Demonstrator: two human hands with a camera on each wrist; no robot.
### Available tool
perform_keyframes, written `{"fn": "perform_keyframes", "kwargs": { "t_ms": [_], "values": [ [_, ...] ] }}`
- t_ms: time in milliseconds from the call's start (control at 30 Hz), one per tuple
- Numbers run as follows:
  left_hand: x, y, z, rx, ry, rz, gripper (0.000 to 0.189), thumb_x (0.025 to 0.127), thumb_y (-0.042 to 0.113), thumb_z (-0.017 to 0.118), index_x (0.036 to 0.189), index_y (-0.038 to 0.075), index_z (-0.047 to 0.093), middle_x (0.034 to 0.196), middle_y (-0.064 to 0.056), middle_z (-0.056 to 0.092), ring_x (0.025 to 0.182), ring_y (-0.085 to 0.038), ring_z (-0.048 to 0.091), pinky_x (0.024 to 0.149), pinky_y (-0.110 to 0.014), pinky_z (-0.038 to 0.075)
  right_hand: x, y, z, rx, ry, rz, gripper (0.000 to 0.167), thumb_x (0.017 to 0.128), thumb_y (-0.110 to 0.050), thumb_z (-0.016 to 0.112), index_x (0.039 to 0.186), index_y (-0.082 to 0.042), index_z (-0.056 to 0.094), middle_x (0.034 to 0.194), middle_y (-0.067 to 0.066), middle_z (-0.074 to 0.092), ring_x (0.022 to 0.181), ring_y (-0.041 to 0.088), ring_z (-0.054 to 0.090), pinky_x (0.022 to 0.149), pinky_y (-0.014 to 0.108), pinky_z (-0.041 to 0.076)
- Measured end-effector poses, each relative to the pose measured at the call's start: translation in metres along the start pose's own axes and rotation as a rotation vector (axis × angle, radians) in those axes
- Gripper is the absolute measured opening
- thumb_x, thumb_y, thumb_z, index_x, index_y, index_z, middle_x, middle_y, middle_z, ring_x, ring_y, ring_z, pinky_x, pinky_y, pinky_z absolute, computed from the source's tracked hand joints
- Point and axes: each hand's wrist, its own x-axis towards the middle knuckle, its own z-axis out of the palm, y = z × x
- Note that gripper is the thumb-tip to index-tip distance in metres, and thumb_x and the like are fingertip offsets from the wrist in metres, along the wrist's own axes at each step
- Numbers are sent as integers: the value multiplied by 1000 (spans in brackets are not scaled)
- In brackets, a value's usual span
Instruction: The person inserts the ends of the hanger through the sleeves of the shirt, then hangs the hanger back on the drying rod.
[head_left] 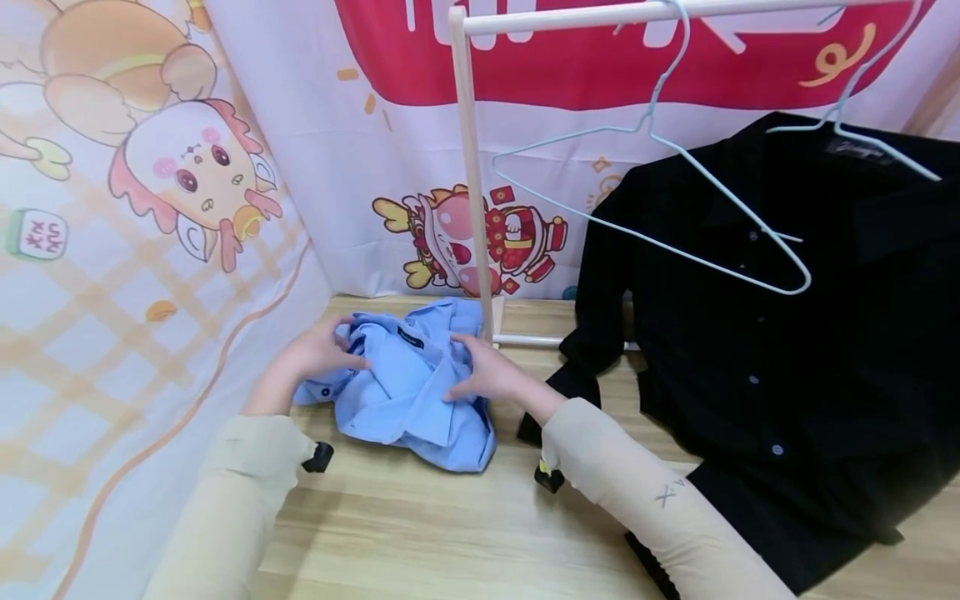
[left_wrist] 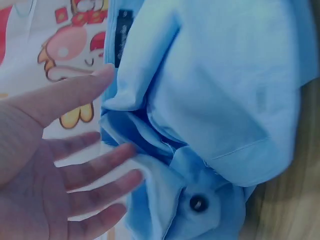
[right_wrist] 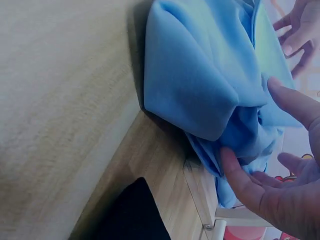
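A light blue shirt (head_left: 408, 375) lies bunched on the wooden table, its collar with a dark label facing up. At its left side is my left hand (head_left: 327, 348), fingers spread and thumb over the cloth. In the left wrist view, the left hand (left_wrist: 55, 165) has its fingers apart beside the shirt (left_wrist: 220, 90), near a dark button. My right hand (head_left: 491, 372) is at the shirt's right side. The right wrist view has the right hand (right_wrist: 280, 185) with thumb and fingers parted around the shirt's edge, touching or nearly touching it.
A white rack (head_left: 472, 150) stands behind the shirt. From its top bar hang a pale blue bare hanger (head_left: 652, 137) and a black shirt (head_left: 750, 333) on another hanger. The black shirt's sleeve reaches the table near my right forearm. A printed curtain (head_left: 270, 100) borders the table (head_left: 420, 533).
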Motion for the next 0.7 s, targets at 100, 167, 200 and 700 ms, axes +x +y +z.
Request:
{"fn": "perform_keyframes", "kwargs": {
  "t_ms": [100, 167, 200, 700],
  "values": [
    [7, -1, -3, -31, 19, 3, 97, 86, 29, 84, 157, -5, 27, 150, -38, 37, 138, -55, 36, 110, -64, 33, 1, 2, 1, 17, 7, 26, 102, 82, -19, 89, 161, -6, 26, 162, 22, 30, 147, 37, 31, 118, 50, 30],
    [12, -2, -3, -49, 18, 0, 97, 86, 28, 84, 158, -5, 26, 156, -36, 29, 143, -54, 27, 114, -65, 27, 3, 3, 3, 36, 1, 31, 103, 83, -18, 88, 162, -5, 24, 163, 22, 29, 148, 37, 30, 119, 50, 28],
    [14, -3, -3, -52, 16, -3, 98, 87, 27, 84, 158, -5, 25, 158, -36, 27, 144, -54, 24, 115, -65, 25, 4, 4, 4, 46, -4, 29, 102, 83, -18, 88, 161, -4, 24, 163, 22, 29, 148, 37, 30, 119, 49, 28],
    [22, -25, 14, 3, -5, -60, 93, 82, 12, 81, 154, -12, 27, 145, -41, 41, 134, -55, 40, 111, -61, 34, 7, 1, 24, -17, 31, 40, 98, 81, -9, 88, 160, -5, 30, 159, 25, 34, 145, 38, 35, 117, 46, 32]
  ]
}}
